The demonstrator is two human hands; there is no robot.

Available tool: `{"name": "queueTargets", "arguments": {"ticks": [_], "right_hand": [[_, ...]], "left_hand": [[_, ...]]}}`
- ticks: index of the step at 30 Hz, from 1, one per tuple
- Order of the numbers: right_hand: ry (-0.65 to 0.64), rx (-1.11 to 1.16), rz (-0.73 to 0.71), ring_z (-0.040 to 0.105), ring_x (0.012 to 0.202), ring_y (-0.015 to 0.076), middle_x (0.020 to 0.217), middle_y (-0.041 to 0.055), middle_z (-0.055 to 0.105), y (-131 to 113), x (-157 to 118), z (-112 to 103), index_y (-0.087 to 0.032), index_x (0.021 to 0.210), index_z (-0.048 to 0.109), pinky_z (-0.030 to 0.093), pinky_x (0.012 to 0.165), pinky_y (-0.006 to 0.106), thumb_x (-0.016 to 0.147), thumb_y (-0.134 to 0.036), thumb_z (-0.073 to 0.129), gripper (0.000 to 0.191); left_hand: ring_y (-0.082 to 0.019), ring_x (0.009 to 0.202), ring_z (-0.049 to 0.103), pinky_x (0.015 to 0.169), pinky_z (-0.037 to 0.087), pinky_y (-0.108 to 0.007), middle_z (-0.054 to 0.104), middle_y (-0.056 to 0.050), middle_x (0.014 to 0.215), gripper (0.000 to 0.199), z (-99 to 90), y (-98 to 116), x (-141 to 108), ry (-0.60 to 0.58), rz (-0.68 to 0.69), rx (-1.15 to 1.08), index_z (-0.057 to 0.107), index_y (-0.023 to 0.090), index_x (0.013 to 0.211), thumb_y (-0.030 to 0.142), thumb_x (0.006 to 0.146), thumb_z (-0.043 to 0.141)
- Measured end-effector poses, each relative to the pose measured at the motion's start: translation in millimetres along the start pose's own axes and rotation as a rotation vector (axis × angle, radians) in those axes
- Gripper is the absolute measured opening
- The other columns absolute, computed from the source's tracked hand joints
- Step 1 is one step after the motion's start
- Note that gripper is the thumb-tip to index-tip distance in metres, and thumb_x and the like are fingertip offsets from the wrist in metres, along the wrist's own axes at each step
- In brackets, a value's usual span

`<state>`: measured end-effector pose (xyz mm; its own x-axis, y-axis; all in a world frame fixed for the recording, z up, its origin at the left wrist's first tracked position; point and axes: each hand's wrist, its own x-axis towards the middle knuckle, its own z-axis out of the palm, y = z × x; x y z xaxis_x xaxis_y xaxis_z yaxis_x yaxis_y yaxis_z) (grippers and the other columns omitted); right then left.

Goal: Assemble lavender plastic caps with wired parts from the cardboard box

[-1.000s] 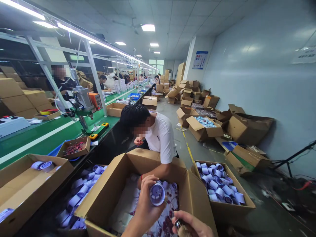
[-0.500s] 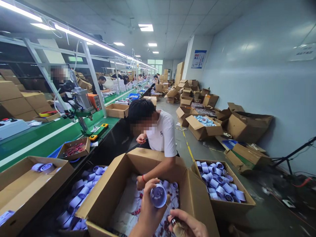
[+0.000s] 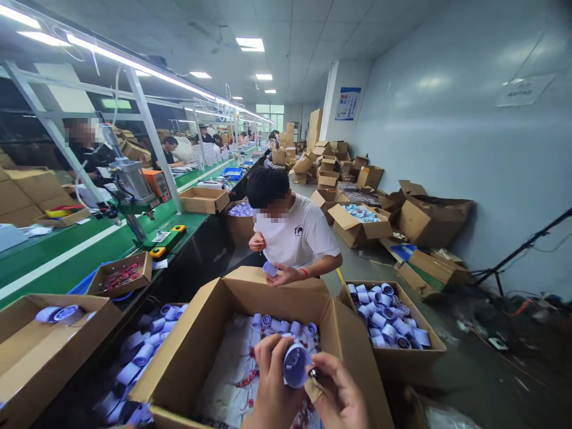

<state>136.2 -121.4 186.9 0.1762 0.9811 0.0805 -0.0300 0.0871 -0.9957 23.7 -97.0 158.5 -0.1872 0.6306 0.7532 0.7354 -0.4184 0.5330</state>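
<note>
My left hand (image 3: 268, 384) grips a pale blue plastic cylinder (image 3: 295, 364), open end facing me. My right hand (image 3: 340, 393) holds a small dark-tipped tool (image 3: 313, 375) whose tip touches the cylinder's rim. Both hands hover over the near end of a large open cardboard box (image 3: 196, 345) holding white patterned sheeting, small red parts and more blue cylinders (image 3: 286, 326) at its far end. A person in a white shirt (image 3: 295, 235) sits just beyond the box, holding a blue cylinder.
A box of blue cylinders (image 3: 386, 316) stands at right, more cylinders (image 3: 143, 348) lie at left. A green conveyor bench (image 3: 67, 256) with a press machine (image 3: 129, 179) runs along the left. Open cartons (image 3: 429, 217) crowd the right wall; other workers sit far back.
My right hand has come up and brought the tool to the cylinder. The person opposite has pulled an arm out of the box and sat upright. The view swung slightly right.
</note>
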Motion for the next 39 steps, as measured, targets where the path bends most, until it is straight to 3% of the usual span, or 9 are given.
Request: {"name": "queueTargets", "arguments": {"ticks": [3, 7, 10, 16, 21, 26, 31, 35, 39], "right_hand": [[0.064, -0.24, -0.273, 0.068, 0.079, 0.0191, 0.086, 0.0077, 0.073, -3.3, 0.3, -5.4, -0.021, 0.092, 0.068, 0.055, 0.07, 0.023, 0.079, -0.048, 0.061, 0.031], [0.023, -0.606, -0.709, 0.065, 0.081, 0.0199, 0.091, 0.0061, 0.069, -8.8, 8.0, -16.4, -0.029, 0.091, 0.071, 0.054, 0.07, 0.029, 0.081, -0.036, 0.062, 0.015], [0.01, -0.801, -0.789, 0.063, 0.082, 0.0207, 0.092, 0.0066, 0.067, -13.0, 13.3, -19.0, -0.029, 0.087, 0.072, 0.053, 0.066, 0.03, 0.079, -0.027, 0.064, 0.012], [-0.085, -0.882, -0.74, 0.063, 0.081, 0.0203, 0.094, 0.0047, 0.068, -28.6, 15.2, -12.4, -0.027, 0.087, 0.07, 0.053, 0.069, 0.03, 0.075, -0.018, 0.065, 0.016], [-0.08, -0.826, -0.686, 0.065, 0.082, 0.0182, 0.093, 0.0029, 0.069, -28.8, 11.9, -11.3, -0.026, 0.086, 0.067, 0.053, 0.071, 0.026, 0.073, -0.008, 0.059, 0.024], [-0.014, -0.725, -0.476, 0.067, 0.074, 0.0168, 0.085, 0.0012, 0.069, -20.4, 9.4, -3.8, -0.023, 0.091, 0.061, 0.052, 0.064, 0.023, 0.069, -0.004, 0.056, 0.029], [-0.063, -0.634, -0.249, 0.065, 0.098, 0.0212, 0.103, 0.0058, 0.071, -29.6, 17.6, 13.1, -0.021, 0.106, 0.064, 0.05, 0.084, 0.029, 0.064, 0.003, 0.043, 0.053], [-0.169, -0.543, -0.01, 0.064, 0.099, 0.0232, 0.103, 0.007, 0.072, -41.0, 30.7, 18.8, -0.019, 0.103, 0.069, 0.047, 0.088, 0.03, 0.064, 0.0, 0.046, 0.048], [-0.203, -0.449, 0.118, 0.066, 0.092, 0.0226, 0.096, 0.0061, 0.074, -36.8, 41.3, 22.6, -0.018, 0.092, 0.072, 0.048, 0.084, 0.029, 0.063, -0.003, 0.049, 0.04]], "left_hand": [[-0.023, 0.086, 0.054, 0.074, 0.051, -0.038, 0.052, -0.008, 0.095, 0.035, -4.4, 2.1, 2.4, -0.019, 0.082, 0.025, 0.054, 0.022, 0.106, 0.028, 0.074, 0.066], [-0.024, 0.101, 0.058, 0.08, 0.053, -0.04, 0.055, -0.011, 0.106, 0.029, -5.3, 11.4, 10.8, 0.0, 0.104, -0.131, 0.05, 0.021, 0.109, 0.022, 0.08, 0.057], [-0.024, 0.106, 0.059, 0.084, 0.052, -0.041, 0.059, -0.011, 0.107, 0.028, -2.3, 18.7, 16.2, 0.019, 0.122, -0.274, 0.047, 0.022, 0.112, 0.02, 0.084, 0.053], [-0.022, 0.098, 0.06, 0.081, 0.053, -0.039, 0.061, -0.01, 0.103, 0.03, -0.8, 17.1, 17.8, 0.019, 0.135, -0.351, 0.048, 0.021, 0.111, 0.022, 0.083, 0.056], [-0.021, 0.097, 0.06, 0.081, 0.052, -0.038, 0.059, -0.01, 0.104, 0.037, -2.7, 15.8, 18.5, -0.025, 0.133, -0.37, 0.047, 0.021, 0.111, 0.016, 0.077, 0.06], [-0.02, 0.093, 0.06, 0.079, 0.053, -0.038, 0.059, -0.008, 0.098, 0.032, -0.6, 16.7, 20.5, -0.002, 0.132, -0.419, 0.048, 0.022, 0.105, 0.016, 0.075, 0.06], [-0.021, 0.095, 0.06, 0.078, 0.054, -0.037, 0.06, -0.008, 0.098, 0.031, 5.0, 3.9, 16.5, -0.019, 0.145, -0.369, 0.049, 0.021, 0.1, 0.014, 0.072, 0.059], [-0.021, 0.089, 0.062, 0.075, 0.054, -0.036, 0.061, -0.006, 0.093, 0.032, 5.4, -7.0, 18.7, -0.088, 0.174, -0.302, 0.049, 0.021, 0.096, 0.011, 0.067, 0.056], [-0.021, 0.083, 0.063, 0.07, 0.054, -0.035, 0.062, -0.005, 0.089, 0.033, 4.5, -14.3, 25.1, -0.168, 0.242, -0.197, 0.048, 0.022, 0.094, 0.009, 0.064, 0.051]]}}
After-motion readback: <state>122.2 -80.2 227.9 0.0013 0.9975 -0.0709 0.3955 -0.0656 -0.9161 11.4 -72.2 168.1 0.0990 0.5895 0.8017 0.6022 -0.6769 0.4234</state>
